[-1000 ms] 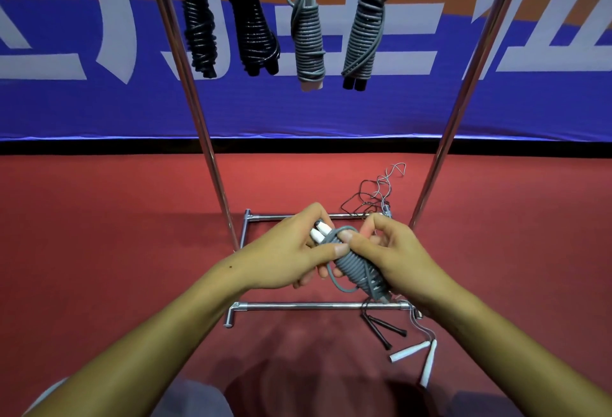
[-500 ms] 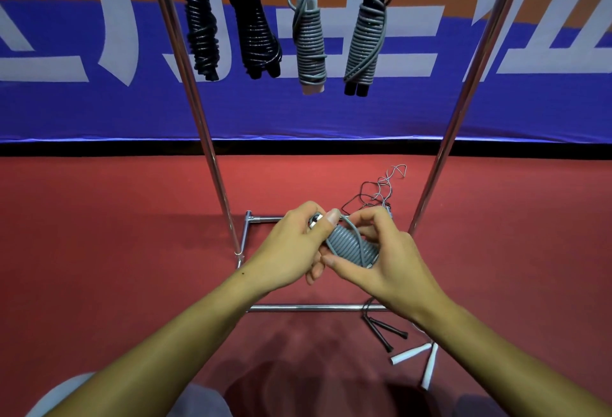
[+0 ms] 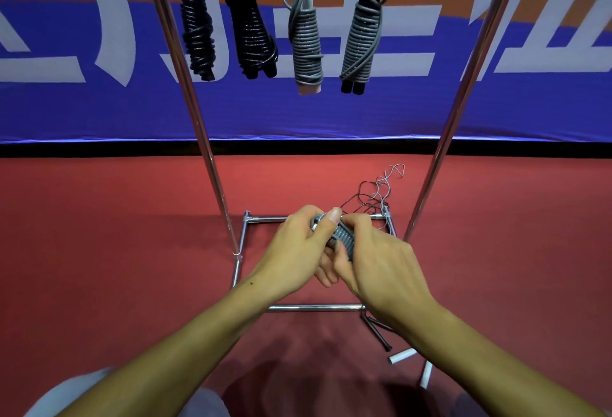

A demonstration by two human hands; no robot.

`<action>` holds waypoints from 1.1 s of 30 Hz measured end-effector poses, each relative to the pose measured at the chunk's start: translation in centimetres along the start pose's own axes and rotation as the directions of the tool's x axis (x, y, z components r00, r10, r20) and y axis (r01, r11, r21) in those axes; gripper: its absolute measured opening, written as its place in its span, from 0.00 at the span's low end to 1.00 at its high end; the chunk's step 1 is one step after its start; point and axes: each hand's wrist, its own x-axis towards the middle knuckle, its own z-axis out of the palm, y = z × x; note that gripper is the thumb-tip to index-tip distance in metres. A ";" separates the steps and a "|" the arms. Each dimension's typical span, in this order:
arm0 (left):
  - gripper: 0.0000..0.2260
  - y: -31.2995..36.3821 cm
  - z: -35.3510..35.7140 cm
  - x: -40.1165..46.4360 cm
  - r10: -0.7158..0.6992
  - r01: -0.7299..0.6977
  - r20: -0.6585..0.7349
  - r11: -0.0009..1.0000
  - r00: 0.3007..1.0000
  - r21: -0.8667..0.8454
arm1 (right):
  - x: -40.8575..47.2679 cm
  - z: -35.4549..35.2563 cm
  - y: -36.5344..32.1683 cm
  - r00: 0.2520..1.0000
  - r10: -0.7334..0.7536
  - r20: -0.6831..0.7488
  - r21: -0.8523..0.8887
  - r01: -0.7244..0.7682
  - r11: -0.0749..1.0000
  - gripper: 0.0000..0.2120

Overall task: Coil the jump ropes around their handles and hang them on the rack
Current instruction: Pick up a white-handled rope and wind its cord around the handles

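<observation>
A grey jump rope [image 3: 342,239] coiled round its handles sits between both hands, above the rack's base. My left hand [image 3: 298,247] grips its upper end, thumb laid over the top. My right hand [image 3: 377,261] curls round the lower part of the coil and hides most of it. On the metal rack [image 3: 198,125] hang several coiled ropes: two black ones [image 3: 197,29] [image 3: 250,26] and two grey ones [image 3: 306,36] [image 3: 362,36].
Loose ropes lie on the red floor: thin black and grey cord [image 3: 377,191] behind the rack's base, black handles [image 3: 377,330] and white handles [image 3: 402,355] at the lower right. The rack's base bars [image 3: 314,308] frame the floor under my hands. A blue banner [image 3: 99,112] stands behind.
The loose loop of grey cord seen a second ago is gone from view. Both hands have lifted the coil slightly and closed tighter round it, the right hand covering more of it.
</observation>
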 end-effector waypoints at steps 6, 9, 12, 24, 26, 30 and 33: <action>0.14 0.7 -2.1 0.2 0.056 -0.027 0.212 0.990 0.976 -0.139 | 0.2 -1.1 0.3 0.995 0.095 0.001 0.106 -0.095 0.990 0.15; 0.13 0.4 -3.5 0.4 0.116 -0.100 0.184 0.991 0.976 -0.091 | 0.1 -1.3 0.3 0.996 0.092 -0.003 0.160 -0.090 0.983 0.11; 0.12 0.3 -4.0 0.5 0.190 -0.182 0.082 0.979 0.978 -0.096 | 0.2 -1.4 0.4 0.995 0.104 0.002 0.228 -0.102 0.968 0.09; 0.06 0.5 -3.6 0.0 0.304 -0.306 -0.068 0.952 0.950 -0.022 | 0.7 -1.4 0.9 0.979 0.202 0.009 0.420 -0.187 0.888 0.11; 0.06 0.1 -3.4 -0.1 0.400 -0.385 -0.092 0.911 0.912 0.144 | 0.6 -1.4 1.0 0.976 0.216 0.009 0.437 -0.198 0.878 0.10; 0.06 -0.2 -3.4 0.4 0.609 -0.517 -0.101 0.740 0.787 0.430 | 0.5 -1.4 1.0 0.971 0.238 0.021 0.481 -0.218 0.849 0.12; 0.06 -0.2 -2.9 0.3 0.678 -0.575 -0.049 0.657 0.733 0.488 | 0.3 -1.3 1.2 0.969 0.242 0.044 0.467 -0.234 0.853 0.16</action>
